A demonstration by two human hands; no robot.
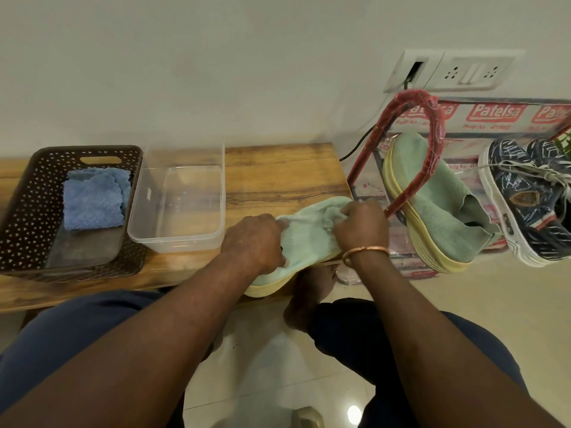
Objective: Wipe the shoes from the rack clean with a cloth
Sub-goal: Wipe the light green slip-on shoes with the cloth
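Pins the green shoe (pixel 306 239) down with the left grip (pixel 251 242), curled over the heel end and closed on the knit upper. Bunches a pale green cloth (pixel 332 213) in the right grip (pixel 360 225), clenched tight around it, and presses it onto the toe end of the same shoe. Hard to tell where cloth ends and shoe begins, both being the same mint colour. Wears a copper bangle (pixel 364 251) on the right wrist.

Rests the shoe on the near right corner of the wooden tabletop (pixel 278 168), with the yellow sole hanging a little past the near edge and the toe pointing toward the rack.

Has, further left on the tabletop, a clear plastic tub (pixel 179 208) just beside a brown basket (pixel 18 211) with a folded blue cloth (pixel 92 205) inside. Cannot tell whether the tub holds water.

Has, off the right end, the red-framed rack (pixel 411 156) with the matching green shoe (pixel 432 205) propped on it and a pair of dark blue patterned sneakers (pixel 519 193) beside that.

Looks like an early stage of the job: first shoe under the cloth, wiping in hand, not visibly finished. Left to do, by this reckoning: the rest of this shoe, its mate, then the two blue sneakers, all three of them on the rack.
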